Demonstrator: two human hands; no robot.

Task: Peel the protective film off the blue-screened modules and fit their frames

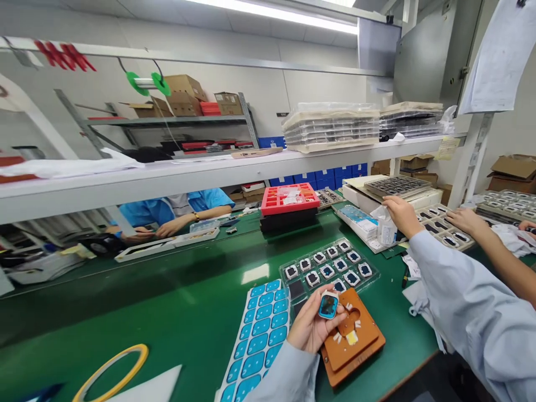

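My left hand (312,326) comes in from the bottom, palm up, and holds a small watch-shaped device (328,305) with a blue face and white rim. Beside it lies a brown layered jig (354,335) with a cut-out. A blue sheet of rounded pads (259,335) lies to its left. Beyond sits a transparent tray (329,268) of several white-framed blue parts. My right hand (402,215) rests against a transparent plastic bag (386,228); any grip on it is hidden.
A co-worker's hand (464,220) lies on a dark tray at right. Another person in blue (167,209) works across the green bench (125,301). A white shelf (167,176) crosses above, bearing stacked trays. A red tray (290,200) stands on the bench.
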